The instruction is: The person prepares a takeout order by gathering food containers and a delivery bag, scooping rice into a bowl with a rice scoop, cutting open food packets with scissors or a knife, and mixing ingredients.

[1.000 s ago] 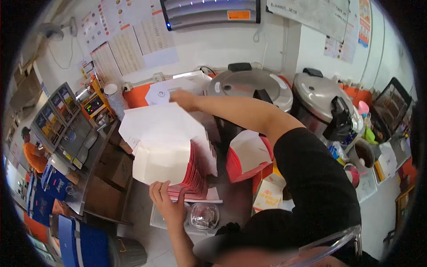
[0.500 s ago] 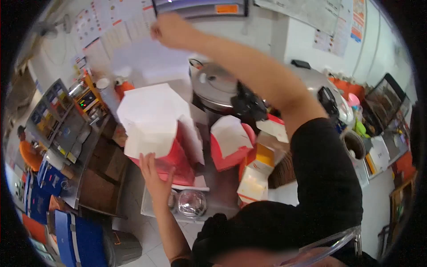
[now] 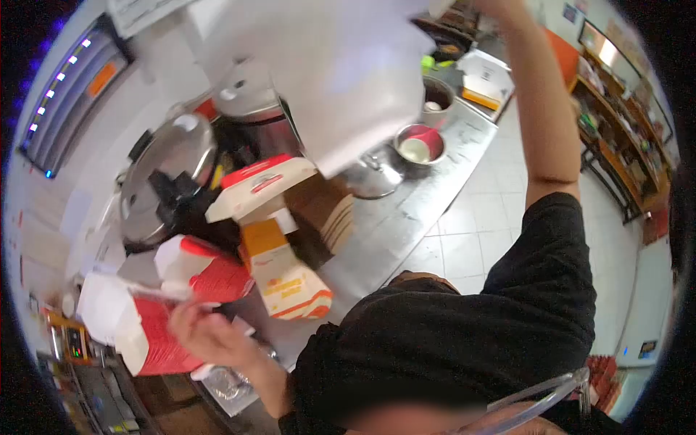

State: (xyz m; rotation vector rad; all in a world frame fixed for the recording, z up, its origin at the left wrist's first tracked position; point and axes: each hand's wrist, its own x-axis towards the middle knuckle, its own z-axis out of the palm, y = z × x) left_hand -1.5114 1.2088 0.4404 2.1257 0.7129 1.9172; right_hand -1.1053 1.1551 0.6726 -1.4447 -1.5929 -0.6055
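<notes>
My right hand (image 3: 500,6), partly cut off by the top edge, is raised at the end of a stretched arm. It grips a large white sheet (image 3: 348,94) by a corner; the sheet spreads blurred over the counter's far side. My left hand (image 3: 210,333) is low on the left, its fingers loosely apart and blurred, overlapping a stack of red and white paper boxes (image 3: 152,333). A smaller stack of red boxes (image 3: 226,279) lies just beyond it. Right of these are an orange and white carton (image 3: 286,283) and an open cardboard box (image 3: 264,181).
Lidded metal pots (image 3: 163,203) line the wall side, one with a black plastic bag (image 3: 177,199) on it. A metal bowl (image 3: 420,148) and a steel lid (image 3: 373,175) sit on the metal counter (image 3: 395,232). Clear plastic containers (image 3: 228,383) are near my left wrist.
My view has turned right. My right hand has swung from the left over to the right, carrying the white sheet. My left hand has come off the large red box stack's rim.
</notes>
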